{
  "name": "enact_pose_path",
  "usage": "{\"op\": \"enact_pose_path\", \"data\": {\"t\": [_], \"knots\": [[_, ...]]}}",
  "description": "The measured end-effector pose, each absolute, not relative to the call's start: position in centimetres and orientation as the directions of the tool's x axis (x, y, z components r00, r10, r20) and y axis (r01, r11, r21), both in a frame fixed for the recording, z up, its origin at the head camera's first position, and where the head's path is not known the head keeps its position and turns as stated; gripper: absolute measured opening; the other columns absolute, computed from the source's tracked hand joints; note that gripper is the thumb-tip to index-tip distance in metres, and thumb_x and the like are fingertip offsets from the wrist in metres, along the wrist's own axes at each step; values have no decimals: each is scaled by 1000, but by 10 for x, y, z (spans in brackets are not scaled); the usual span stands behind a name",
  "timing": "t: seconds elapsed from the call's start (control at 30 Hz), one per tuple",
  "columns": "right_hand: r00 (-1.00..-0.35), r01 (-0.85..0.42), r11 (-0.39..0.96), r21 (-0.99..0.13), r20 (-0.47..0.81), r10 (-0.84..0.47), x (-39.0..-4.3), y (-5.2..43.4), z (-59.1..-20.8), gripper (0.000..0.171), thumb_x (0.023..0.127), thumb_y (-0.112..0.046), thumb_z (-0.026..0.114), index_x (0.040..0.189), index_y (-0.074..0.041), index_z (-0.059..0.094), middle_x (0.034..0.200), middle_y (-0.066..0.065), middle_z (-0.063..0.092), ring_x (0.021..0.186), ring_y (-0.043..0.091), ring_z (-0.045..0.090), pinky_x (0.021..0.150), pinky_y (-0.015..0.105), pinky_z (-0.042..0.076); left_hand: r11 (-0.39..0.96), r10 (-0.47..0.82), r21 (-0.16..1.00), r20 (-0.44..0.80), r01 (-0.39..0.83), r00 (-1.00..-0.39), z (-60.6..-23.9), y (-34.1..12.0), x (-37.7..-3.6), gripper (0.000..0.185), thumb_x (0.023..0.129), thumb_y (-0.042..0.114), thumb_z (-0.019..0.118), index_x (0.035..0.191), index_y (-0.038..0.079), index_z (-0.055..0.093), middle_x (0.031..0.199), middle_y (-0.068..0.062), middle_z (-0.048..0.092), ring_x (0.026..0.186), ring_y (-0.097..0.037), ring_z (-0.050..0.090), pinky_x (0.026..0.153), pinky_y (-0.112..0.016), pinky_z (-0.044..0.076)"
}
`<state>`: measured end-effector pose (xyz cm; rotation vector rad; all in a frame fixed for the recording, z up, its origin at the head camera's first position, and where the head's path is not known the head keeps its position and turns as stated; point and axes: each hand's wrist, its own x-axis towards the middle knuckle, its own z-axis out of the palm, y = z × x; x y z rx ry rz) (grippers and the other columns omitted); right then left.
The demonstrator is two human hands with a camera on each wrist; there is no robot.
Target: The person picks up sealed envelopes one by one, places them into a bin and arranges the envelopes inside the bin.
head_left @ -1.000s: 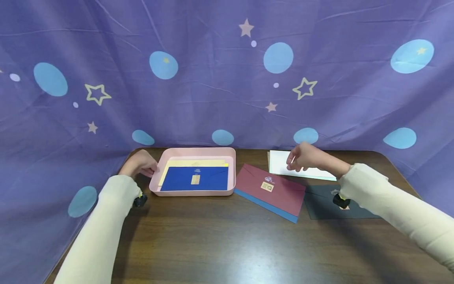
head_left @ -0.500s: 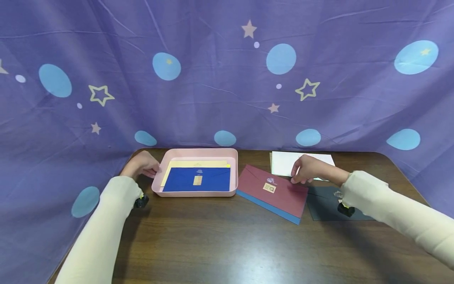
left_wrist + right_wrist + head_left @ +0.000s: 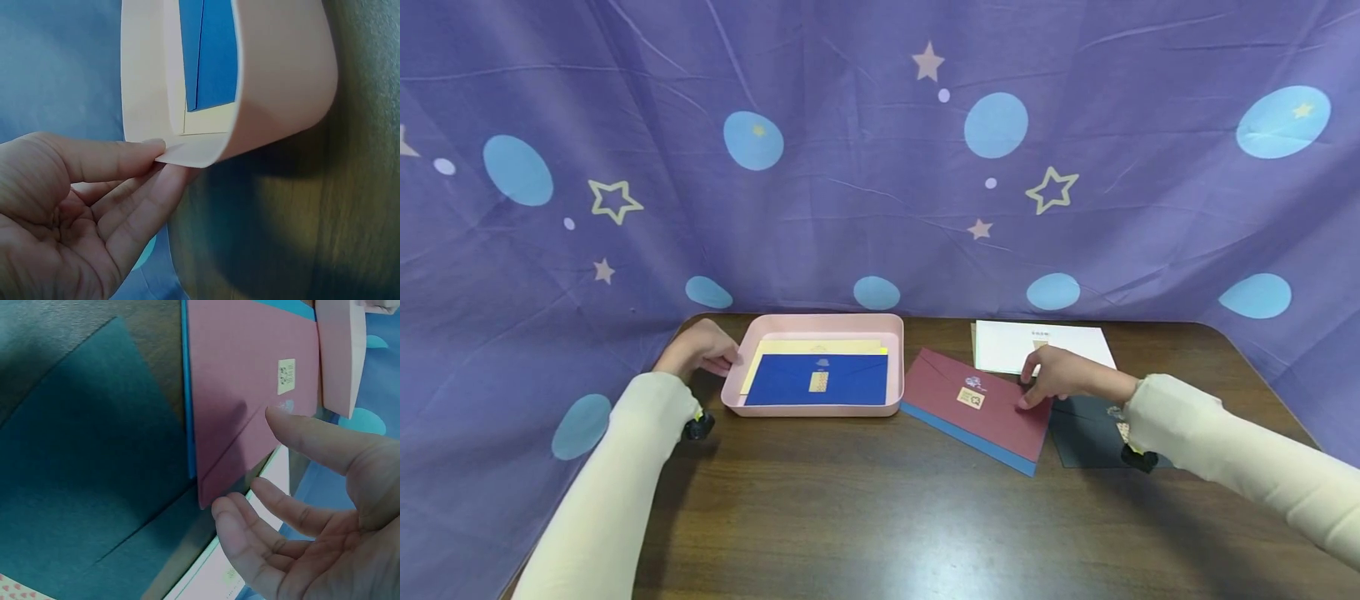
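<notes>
My left hand [image 3: 709, 357] pinches the left rim of a pink tray [image 3: 820, 320], thumb on top and fingers underneath [image 3: 134, 206]. In the tray [image 3: 281, 81] a blue envelope [image 3: 853, 382] lies on a yellow one [image 3: 805, 345]. My right hand [image 3: 1054, 377] sits at the far right corner of a maroon envelope [image 3: 996, 417]. Its fingertips [image 3: 262, 487] touch that corner with the thumb spread above, and nothing is gripped. The maroon envelope [image 3: 244, 375] lies on a lighter blue one [image 3: 958, 435].
A white envelope [image 3: 1063, 340] lies behind the right hand near the table's back edge. A dark teal envelope [image 3: 1086, 435] lies to the right, partly under the maroon one. A purple star-patterned cloth [image 3: 880, 167] hangs behind the wooden table [image 3: 865, 517].
My right hand has come down from over the white envelope toward me, onto the maroon envelope's right corner. The left hand has kept its hold on the tray rim.
</notes>
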<state>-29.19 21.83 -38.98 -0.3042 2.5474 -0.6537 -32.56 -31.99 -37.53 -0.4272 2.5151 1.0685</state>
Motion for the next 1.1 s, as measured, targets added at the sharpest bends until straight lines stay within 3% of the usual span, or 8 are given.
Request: {"op": "enact_pose_path", "data": {"t": [0.1, 0.3, 0.5, 0.93, 1.1], "knots": [[-855, -111, 870, -481, -400, -330, -290, 219, -393, 46, 80, -19, 86, 111, 5, 63, 81, 5, 59, 72, 17, 54, 61, 30, 55, 660, -117, 632, -447, -406, -887, -376, -321, -325, 13, 86, -7, 66, 97, -14, 66, 70, -5, 64, 61, -13, 65, 65, -28, 66], [-862, -152, 871, -467, -368, -348, -288, 220, -402, 60, 72, -20, 93, 112, 6, 57, 91, 11, 58, 78, 20, 52, 64, 27, 47, 662, -111, 634, -443, -399, -890, -376, -322, -326, 14, 86, -7, 67, 99, -13, 66, 71, -6, 63, 61, -14, 65, 65, -30, 67], [-855, -211, 878, -429, -355, -379, -285, 217, -406, 71, 65, -19, 96, 114, 10, 53, 101, 16, 63, 86, 22, 56, 75, 32, 54, 660, -95, 636, -456, -399, -885, -374, -325, -328, 18, 83, -8, 69, 99, -15, 66, 72, -9, 63, 63, -17, 66, 67, -30, 67], [-852, -220, 916, -335, -391, -348, -291, 213, -404, 63, 64, -23, 97, 105, 9, 61, 96, 12, 65, 84, 20, 55, 74, 30, 55, 654, -77, 649, -454, -389, -887, -371, -324, -326, 4, 85, -9, 66, 87, -9, 69, 67, -3, 66, 59, -11, 66, 64, -28, 66], [-856, -199, 914, -353, -391, -338, -292, 213, -405, 64, 62, -21, 98, 104, 8, 59, 96, 12, 64, 84, 20, 54, 72, 28, 53, 650, -59, 658, -455, -380, -889, -371, -325, -325, 12, 85, -10, 67, 96, -14, 68, 67, -3, 65, 59, -11, 66, 63, -27, 66]]}}
